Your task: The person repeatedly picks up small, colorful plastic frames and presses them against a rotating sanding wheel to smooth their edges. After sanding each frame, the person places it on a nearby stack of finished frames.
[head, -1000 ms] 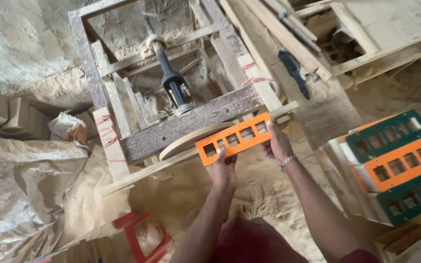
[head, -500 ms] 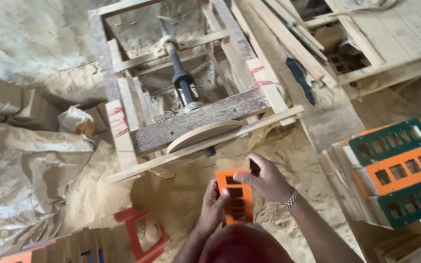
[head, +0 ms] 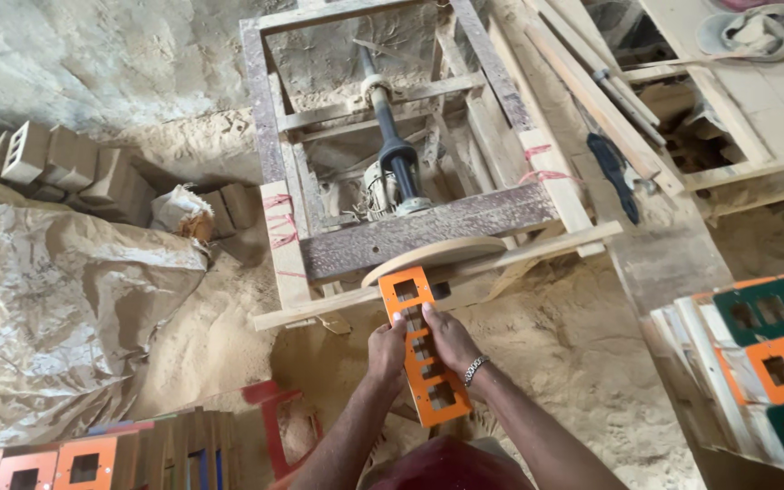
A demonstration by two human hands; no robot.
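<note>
Both hands are gripping a long orange strip (head: pixel 424 349) pierced with a row of square openings, holding it lengthwise so that its far end is meeting the edge of a round wooden disc (head: pixel 436 257) mounted flat on the front of a rough timber frame (head: pixel 274 218). The left hand (head: pixel 387 349) is closed around the strip's left edge and the right hand (head: pixel 449 340), a metal bracelet at its wrist, is pressing down on the middle, fingers lying across the openings.

The chief danger, as I judge it, is how near the fingers are sitting to the disc. If the disc is spinning, which one frame cannot show, the strip could catch by one of its openings, get snatched sideways or kicked back, and drag the fingertips in. The strip looks thin and webbed, so pushing too hard could be snapping a bar between holes.

A motor and shaft (head: pixel 392 159) are sitting exposed inside the frame, just behind the disc. The sandy floor (head: pixel 555 336) is loose under the frame, so the whole rig could be shifting. Green and orange pierced panels (head: pixel 773 363) are stacked well apart to the right.
</note>
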